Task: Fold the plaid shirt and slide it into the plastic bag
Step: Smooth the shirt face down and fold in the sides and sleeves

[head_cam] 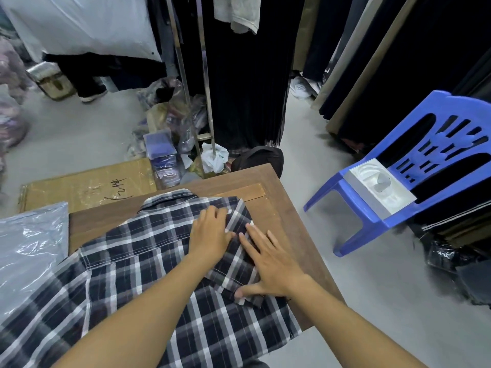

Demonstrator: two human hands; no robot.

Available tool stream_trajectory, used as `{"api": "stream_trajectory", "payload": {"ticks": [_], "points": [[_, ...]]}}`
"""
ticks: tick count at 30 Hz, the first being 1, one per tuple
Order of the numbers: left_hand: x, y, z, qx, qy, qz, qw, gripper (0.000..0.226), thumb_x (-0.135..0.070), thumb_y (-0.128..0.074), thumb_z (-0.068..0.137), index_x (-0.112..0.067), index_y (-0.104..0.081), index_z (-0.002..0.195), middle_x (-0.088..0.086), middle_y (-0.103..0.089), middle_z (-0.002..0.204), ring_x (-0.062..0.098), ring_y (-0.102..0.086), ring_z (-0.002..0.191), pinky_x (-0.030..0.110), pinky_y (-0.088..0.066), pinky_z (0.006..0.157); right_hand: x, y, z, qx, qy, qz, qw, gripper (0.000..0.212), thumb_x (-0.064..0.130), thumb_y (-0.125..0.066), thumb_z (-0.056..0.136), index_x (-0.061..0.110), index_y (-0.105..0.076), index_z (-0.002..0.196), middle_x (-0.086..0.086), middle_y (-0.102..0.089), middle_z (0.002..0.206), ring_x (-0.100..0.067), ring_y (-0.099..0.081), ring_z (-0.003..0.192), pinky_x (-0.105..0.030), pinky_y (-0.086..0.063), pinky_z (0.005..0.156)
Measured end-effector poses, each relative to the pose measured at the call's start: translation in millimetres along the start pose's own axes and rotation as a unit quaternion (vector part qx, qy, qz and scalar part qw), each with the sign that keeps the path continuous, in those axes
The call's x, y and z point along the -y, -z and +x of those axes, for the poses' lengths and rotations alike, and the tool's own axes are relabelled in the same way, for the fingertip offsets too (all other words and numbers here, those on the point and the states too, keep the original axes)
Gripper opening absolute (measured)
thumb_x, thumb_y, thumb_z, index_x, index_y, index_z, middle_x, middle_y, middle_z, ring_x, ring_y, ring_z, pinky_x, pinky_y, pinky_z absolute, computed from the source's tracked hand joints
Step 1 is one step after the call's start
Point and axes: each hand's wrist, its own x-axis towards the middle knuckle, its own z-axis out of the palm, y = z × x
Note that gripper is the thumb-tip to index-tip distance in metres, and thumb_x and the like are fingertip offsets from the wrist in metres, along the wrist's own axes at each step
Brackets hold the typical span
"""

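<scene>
From the head camera, we are pressing both flat, unclenched hands, left hand (210, 235) and right hand (268, 261), on the folded-in sleeve of the dark navy-and-white plaid shirt (138, 261) lying collar-away along the brown wooden table (276, 208); the clear plastic bag (29, 240) is waiting leftward, nearer our left.

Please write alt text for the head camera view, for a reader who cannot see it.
Both hands, left hand and right hand, press flat on a folded-in sleeve of a plaid shirt spread on a wooden table. A clear plastic bag lies at left, a blue plastic chair at right.
</scene>
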Motion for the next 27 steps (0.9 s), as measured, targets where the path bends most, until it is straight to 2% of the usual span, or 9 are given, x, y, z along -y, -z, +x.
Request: {"api": "stream_trajectory", "payload": {"ticks": [2, 5, 9, 12, 16, 20, 24, 26, 27], "points": [[8.6, -7.4, -3.5, -0.027, -0.045, 0.101, 0.994, 0.061, -0.049, -0.057, 0.092, -0.018, -0.041, 0.142, 0.009, -0.045, 0.143, 0.028, -0.042, 0.13, 0.041, -0.035, 0.105, -2.5, -4.9, 0.1, 0.003, -0.003, -0.023, 1.0, 0.13, 0.096, -0.034, 0.069, 0.012, 0.012, 0.157, -0.013, 0.026, 0.162, -0.019, 0.034, 0.146, -0.049, 0.008, 0.122], [16.2, -9.3, -3.1, 0.021, -0.029, 0.131, 0.991, 0.067, -0.06, -0.039, 0.095, -0.022, -0.029, 0.15, 0.009, -0.034, 0.152, 0.028, -0.033, 0.137, 0.043, -0.028, 0.111, -3.3, -4.6, 0.5, 0.017, -0.007, -0.054, 0.998, 0.13, 0.099, -0.025, 0.068, 0.011, 0.015, 0.155, -0.015, 0.029, 0.16, -0.022, 0.035, 0.145, -0.052, 0.009, 0.12], [25.0, 8.6, -0.7, 0.058, -0.037, 0.014, 0.997, 0.06, -0.055, -0.041, 0.097, -0.022, -0.036, 0.146, 0.005, -0.038, 0.149, 0.025, -0.031, 0.138, 0.043, -0.027, 0.113, 9.3, 6.9, 3.6, 0.009, -0.012, -0.067, 0.998, 0.134, 0.102, -0.019, 0.063, 0.01, 0.017, 0.154, -0.019, 0.03, 0.158, -0.032, 0.033, 0.145, -0.058, 0.01, 0.118], [57.5, 33.3, -9.9, 0.006, -0.031, -0.058, 0.998, 0.041, -0.039, -0.045, 0.1, -0.018, -0.052, 0.134, 0.001, -0.051, 0.131, 0.022, -0.04, 0.126, 0.039, -0.038, 0.105, 42.1, 18.4, 22.4, -0.05, 0.035, -0.033, 0.998, 0.118, 0.093, -0.022, 0.077, 0.011, 0.003, 0.157, -0.017, 0.02, 0.162, -0.029, 0.025, 0.149, -0.054, 0.007, 0.12], [128.8, 67.6, -42.4, -0.083, 0.076, -0.064, 0.992, 0.025, -0.026, -0.049, 0.098, -0.016, -0.061, 0.117, 0.002, -0.059, 0.118, 0.024, -0.048, 0.116, 0.04, -0.043, 0.097, 105.8, 19.6, 68.8, -0.029, 0.135, -0.025, 0.99, 0.1, 0.08, -0.023, 0.089, 0.011, -0.002, 0.158, -0.009, 0.011, 0.166, -0.023, 0.021, 0.15, -0.045, 0.01, 0.12], [220.2, 93.6, -99.9, -0.086, 0.247, -0.036, 0.964, 0.026, -0.026, -0.053, 0.095, -0.01, -0.064, 0.112, 0.012, -0.062, 0.114, 0.033, -0.054, 0.111, 0.045, -0.048, 0.093, 167.3, 5.3, 101.3, 0.031, 0.212, -0.059, 0.975, 0.104, 0.082, -0.024, 0.088, 0.009, 0.003, 0.158, -0.008, 0.013, 0.167, -0.022, 0.021, 0.15, -0.043, 0.012, 0.122], [290.7, 105.7, -163.0, -0.02, 0.383, -0.063, 0.921, 0.05, -0.057, -0.062, 0.082, -0.016, -0.064, 0.111, 0.011, -0.062, 0.118, 0.035, -0.054, 0.115, 0.044, -0.047, 0.097, 213.8, -5.9, 117.0, 0.031, 0.23, -0.074, 0.97, 0.116, 0.09, -0.02, 0.081, 0.006, 0.007, 0.157, -0.01, 0.018, 0.165, -0.024, 0.026, 0.149, -0.05, 0.009, 0.122], [307.2, 110.5, -180.5, 0.009, 0.401, -0.095, 0.911, 0.056, -0.07, -0.066, 0.07, -0.023, -0.063, 0.1, 0.005, -0.064, 0.109, 0.03, -0.058, 0.108, 0.044, -0.05, 0.093, 230.1, -7.3, 123.4, 0.04, 0.221, -0.066, 0.972, 0.124, 0.094, -0.02, 0.075, 0.006, 0.011, 0.156, -0.01, 0.024, 0.163, -0.024, 0.03, 0.147, -0.051, 0.01, 0.121], [312.4, 111.7, -185.8, 0.018, 0.399, -0.103, 0.911, 0.054, -0.069, -0.069, 0.067, -0.023, -0.062, 0.095, 0.003, -0.064, 0.104, 0.028, -0.058, 0.105, 0.043, -0.051, 0.091, 235.7, -7.6, 126.5, 0.046, 0.216, -0.066, 0.973, 0.128, 0.097, -0.021, 0.071, 0.006, 0.013, 0.155, -0.01, 0.026, 0.163, -0.024, 0.032, 0.146, -0.051, 0.01, 0.121]]}}
